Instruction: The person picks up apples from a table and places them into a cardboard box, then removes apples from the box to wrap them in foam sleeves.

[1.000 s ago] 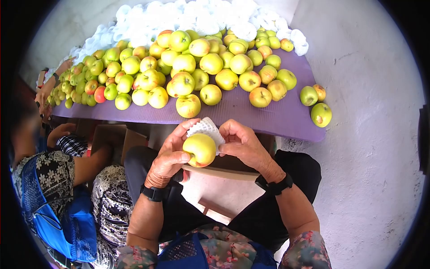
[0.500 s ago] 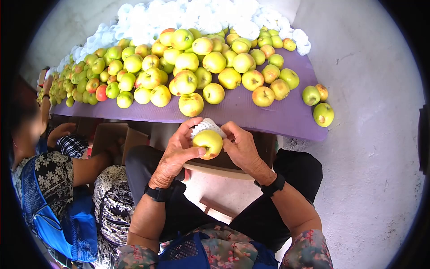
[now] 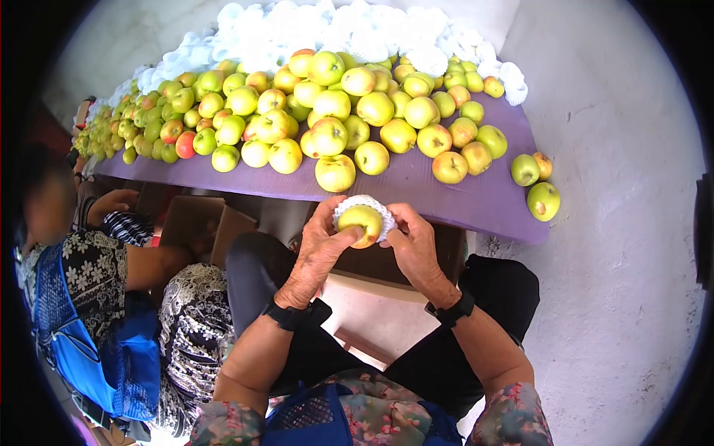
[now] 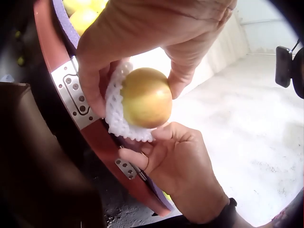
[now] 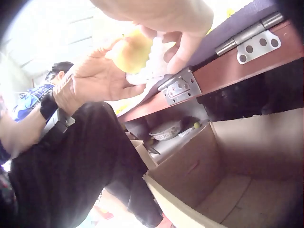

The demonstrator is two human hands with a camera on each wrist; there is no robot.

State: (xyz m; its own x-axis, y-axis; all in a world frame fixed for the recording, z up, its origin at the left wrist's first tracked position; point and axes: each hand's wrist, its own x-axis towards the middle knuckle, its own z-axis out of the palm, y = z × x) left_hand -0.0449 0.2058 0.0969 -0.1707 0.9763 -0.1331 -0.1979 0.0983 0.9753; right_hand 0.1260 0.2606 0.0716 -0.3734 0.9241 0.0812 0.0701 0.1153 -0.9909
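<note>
A yellow-green apple sits in a white foam net sleeve above my lap. My left hand holds the apple, its thumb across the front and fingers behind the net. On the other side, my right hand pinches the net's edge between thumb and fingers. In the left wrist view the net wraps one side of the apple, leaving the rest bare. The right wrist view shows the apple between both hands, overexposed.
Many apples are heaped on the purple-covered table, with a pile of white foam nets behind. An open cardboard box stands below the hinged table edge. Another person sits at the left, beside a box.
The net has gone from standing behind the apple to surrounding its far side and edges. Both hands have shifted slightly right, the left more, and the view has turned a little.
</note>
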